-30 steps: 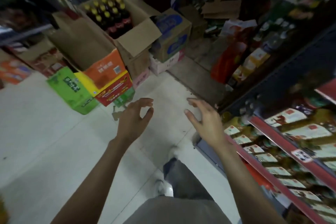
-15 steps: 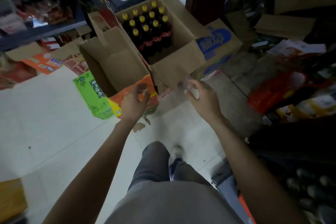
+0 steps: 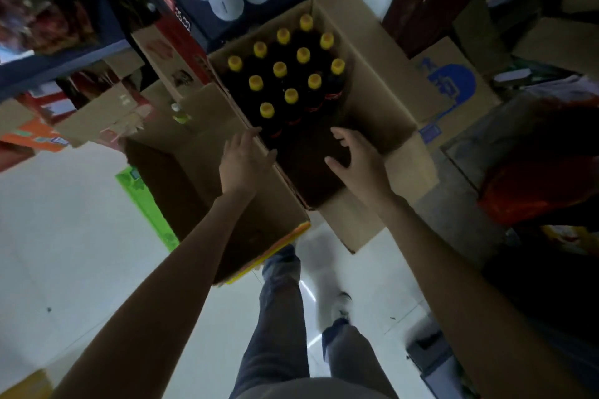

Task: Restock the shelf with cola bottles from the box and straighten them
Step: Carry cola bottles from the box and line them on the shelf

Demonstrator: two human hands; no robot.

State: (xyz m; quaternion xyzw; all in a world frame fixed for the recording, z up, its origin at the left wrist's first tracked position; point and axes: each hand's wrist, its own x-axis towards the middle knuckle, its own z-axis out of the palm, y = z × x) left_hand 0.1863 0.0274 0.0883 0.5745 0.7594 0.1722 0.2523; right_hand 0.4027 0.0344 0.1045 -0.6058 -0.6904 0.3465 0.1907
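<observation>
**Trainee:** Where do things stand relative to the box [image 3: 372, 126]?

**Operator:** The cola bottles [image 3: 285, 74] stand packed in its far half, yellow caps toward my camera; the near half looks bare and dark. My left hand [image 3: 243, 162] hovers over the near-left wall and my right hand [image 3: 356, 159] over the bare near half. Both are spread wide, fingers loosely extended, holding nothing.

**Trainee:** How would you take one well?

**Operator:** I judge the nearest-row bottle [image 3: 267, 111] the easiest. I would close round its neck just under the cap and lift straight up, so its neighbours stay put.

**Trainee:** And orientation?

**Operator:** Each bottle is upright, with its long axis vertical, cap up and base on the box floor. Labels are barely visible.
</observation>
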